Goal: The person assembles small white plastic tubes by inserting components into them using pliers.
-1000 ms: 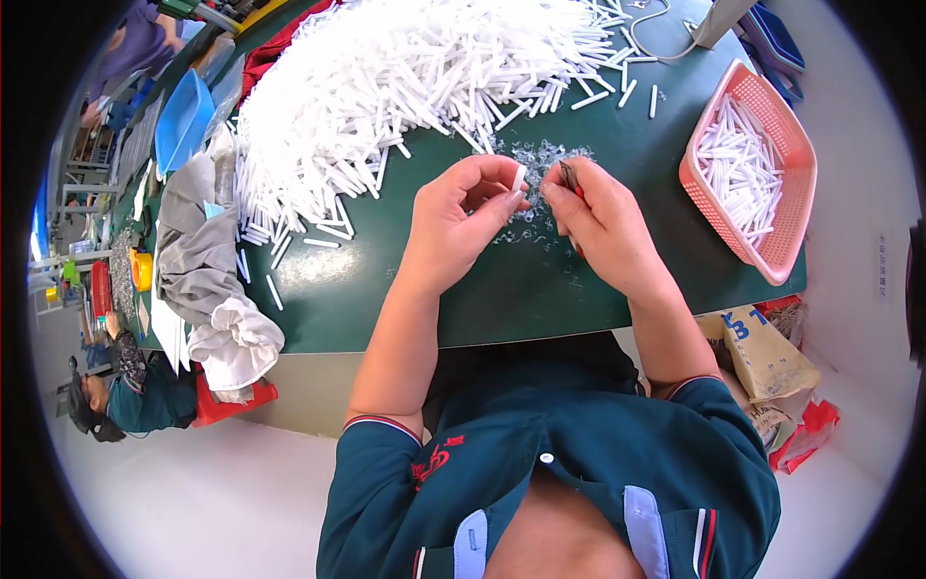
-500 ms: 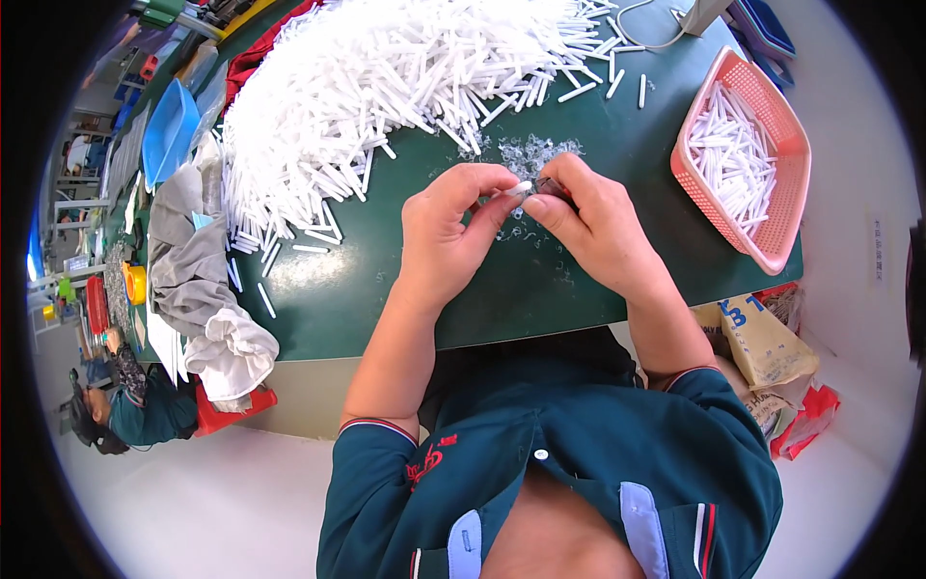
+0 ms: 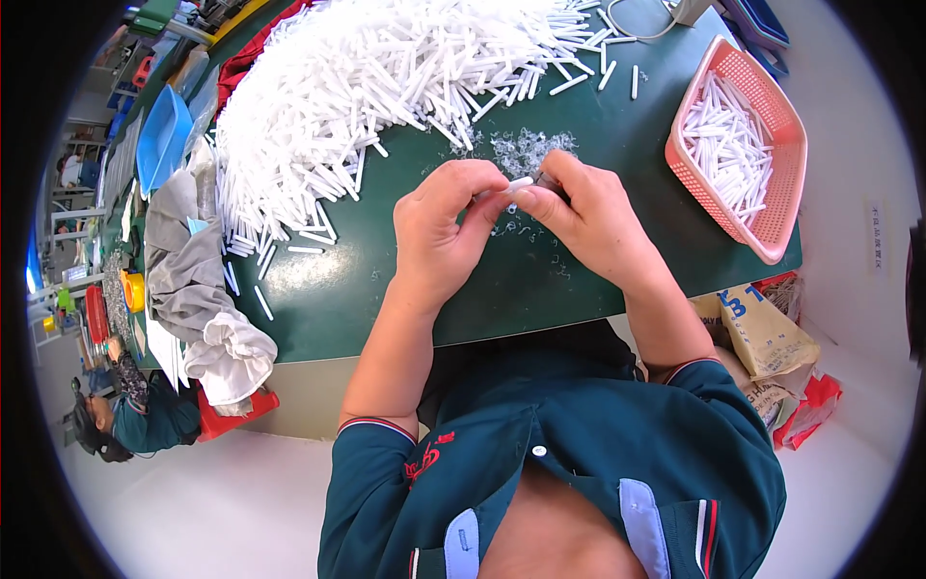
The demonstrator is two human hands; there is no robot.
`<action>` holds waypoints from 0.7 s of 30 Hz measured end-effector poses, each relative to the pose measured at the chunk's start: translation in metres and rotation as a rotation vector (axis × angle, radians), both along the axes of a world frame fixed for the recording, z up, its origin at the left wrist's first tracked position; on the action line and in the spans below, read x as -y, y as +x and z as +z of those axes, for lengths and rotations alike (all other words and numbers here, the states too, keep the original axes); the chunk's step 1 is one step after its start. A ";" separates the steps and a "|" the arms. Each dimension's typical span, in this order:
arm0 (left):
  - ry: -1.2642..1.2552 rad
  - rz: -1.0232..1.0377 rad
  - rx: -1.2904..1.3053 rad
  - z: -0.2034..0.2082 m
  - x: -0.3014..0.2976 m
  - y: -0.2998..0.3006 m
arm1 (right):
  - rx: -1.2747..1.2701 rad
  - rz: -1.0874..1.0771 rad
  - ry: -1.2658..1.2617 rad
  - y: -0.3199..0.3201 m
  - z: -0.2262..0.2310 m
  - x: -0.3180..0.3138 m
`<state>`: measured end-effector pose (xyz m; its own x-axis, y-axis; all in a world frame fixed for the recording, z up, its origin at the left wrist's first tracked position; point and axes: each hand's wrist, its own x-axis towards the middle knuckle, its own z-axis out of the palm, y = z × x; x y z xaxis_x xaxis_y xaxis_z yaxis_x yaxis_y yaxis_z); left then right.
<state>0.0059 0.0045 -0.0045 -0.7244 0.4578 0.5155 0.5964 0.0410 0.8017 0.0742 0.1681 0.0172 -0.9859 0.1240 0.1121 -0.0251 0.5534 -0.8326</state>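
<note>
My left hand (image 3: 442, 232) pinches a short white plastic stick (image 3: 521, 181) between thumb and fingers, its far end poking out toward the right. Against that end my right hand (image 3: 600, 220) is closed, thumb and forefinger gripping a small dark tool (image 3: 547, 179). Most of the tool is hidden by the fingers, so its exact kind does not show. Clear curly plastic shavings (image 3: 531, 148) lie on the table just beyond and under the hands. A large heap of similar white sticks (image 3: 376, 72) spreads over the far left part of the table.
A pink perforated basket (image 3: 793, 183) with white sticks stands on the right of the green table (image 3: 333, 314). Grey and white cloth (image 3: 183, 251) lies at the left edge, near a blue tray (image 3: 164, 140). Sacks (image 3: 767, 333) sit below right. A co-worker (image 3: 145, 415) is at far left.
The white stick shows a little more of its length between my hands. Both hands stay close together, and the whole view has shifted slightly.
</note>
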 end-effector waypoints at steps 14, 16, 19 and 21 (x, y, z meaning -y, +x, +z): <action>0.010 0.000 -0.037 0.003 -0.001 0.001 | 0.012 0.017 0.030 0.000 -0.001 -0.002; 0.007 -0.005 -0.041 0.004 -0.001 0.001 | 0.011 0.024 0.039 0.000 -0.001 -0.002; 0.015 -0.012 -0.056 0.002 -0.001 0.000 | -0.005 0.043 0.001 0.001 -0.001 -0.001; 0.025 -0.012 -0.068 0.002 -0.001 0.000 | 0.012 0.047 0.010 0.000 0.000 0.000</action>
